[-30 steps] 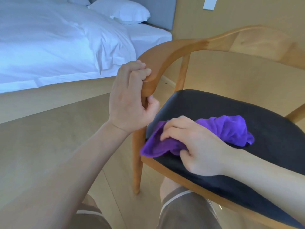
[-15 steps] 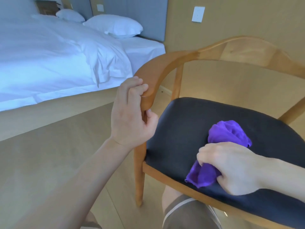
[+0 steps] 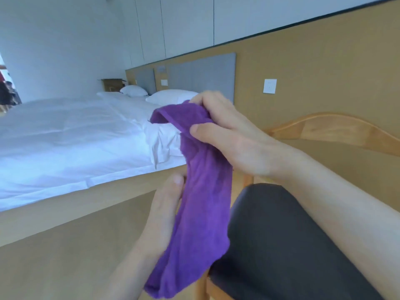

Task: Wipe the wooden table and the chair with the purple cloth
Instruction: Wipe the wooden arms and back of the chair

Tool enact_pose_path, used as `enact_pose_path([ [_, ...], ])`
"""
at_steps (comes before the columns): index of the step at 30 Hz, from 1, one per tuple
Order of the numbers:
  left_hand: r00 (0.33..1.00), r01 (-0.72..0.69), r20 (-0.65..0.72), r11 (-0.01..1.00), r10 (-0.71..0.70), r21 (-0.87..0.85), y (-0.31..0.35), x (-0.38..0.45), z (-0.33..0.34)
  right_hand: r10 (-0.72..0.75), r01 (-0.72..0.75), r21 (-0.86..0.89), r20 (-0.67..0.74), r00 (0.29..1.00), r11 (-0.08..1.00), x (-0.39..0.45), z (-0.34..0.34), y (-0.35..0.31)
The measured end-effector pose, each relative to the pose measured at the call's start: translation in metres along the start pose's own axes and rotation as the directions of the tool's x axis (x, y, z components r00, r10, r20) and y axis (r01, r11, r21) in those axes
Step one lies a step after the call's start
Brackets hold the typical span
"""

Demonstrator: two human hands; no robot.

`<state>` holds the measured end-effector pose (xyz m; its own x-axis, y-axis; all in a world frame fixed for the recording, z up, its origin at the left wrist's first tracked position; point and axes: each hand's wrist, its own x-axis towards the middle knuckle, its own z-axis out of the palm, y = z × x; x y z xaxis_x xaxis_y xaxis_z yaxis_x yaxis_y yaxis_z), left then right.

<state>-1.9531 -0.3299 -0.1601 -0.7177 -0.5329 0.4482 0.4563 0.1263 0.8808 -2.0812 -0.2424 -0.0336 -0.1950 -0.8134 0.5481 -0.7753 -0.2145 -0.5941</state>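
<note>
The purple terry cloth (image 3: 203, 204) hung in the air between our hands, off every surface, stretched lengthwise above the front left corner of the wooden armchair with the dark padded seat (image 3: 287, 241). Our right hand (image 3: 229, 135) gripped its upper end, thumb pressed on the fold and fingers curled round the bunched fabric. Our left hand (image 3: 164, 211) held it lower down along its left edge, the thumb on the fabric and the fingers hidden behind it, so we could not tell how tightly they closed. The loose bottom end drooped below, in front of the chair's front leg.

We judged that no wiping was under way at that moment: the cloth touched neither seat nor frame, and we seemed to be straightening or refolding it. The seat showed no visible dust or streaks, though that could not prove it was finished. The curved wooden backrest (image 3: 337, 131) stood apart from the cloth, and whether it had been wiped we could not say. No wooden table appeared in view at all, so we could not tell if that part was done or left. Behind lay a white bed (image 3: 71, 137), its two pillows (image 3: 171, 97) and a grey headboard panel (image 3: 203, 76) against the wood-clad wall.
</note>
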Motion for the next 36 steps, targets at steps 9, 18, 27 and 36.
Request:
enact_pose_path([
  [9,0.974,0.197,-0.169,0.926,-0.149,0.322,0.011,0.000,-0.017,0.248,-0.086,-0.447,0.319,0.915,0.891,0.010,0.049,0.082],
  [18,0.942,0.268,-0.333,0.519,0.033,0.811,0.012,0.078,-0.012,0.324,-0.208,-0.525,0.140,0.936,0.825,0.057,0.032,0.139],
  [27,0.936,0.180,-0.048,0.359,-0.348,0.916,-0.001,0.094,0.031,0.377,-0.273,-0.469,0.144,0.915,0.840,0.096,0.033,0.173],
  [36,0.904,0.184,-0.079,0.217,-0.420,0.959,-0.021,0.145,0.038,0.428,-0.242,-0.710,0.093,0.899,0.661,0.122,0.014,0.207],
])
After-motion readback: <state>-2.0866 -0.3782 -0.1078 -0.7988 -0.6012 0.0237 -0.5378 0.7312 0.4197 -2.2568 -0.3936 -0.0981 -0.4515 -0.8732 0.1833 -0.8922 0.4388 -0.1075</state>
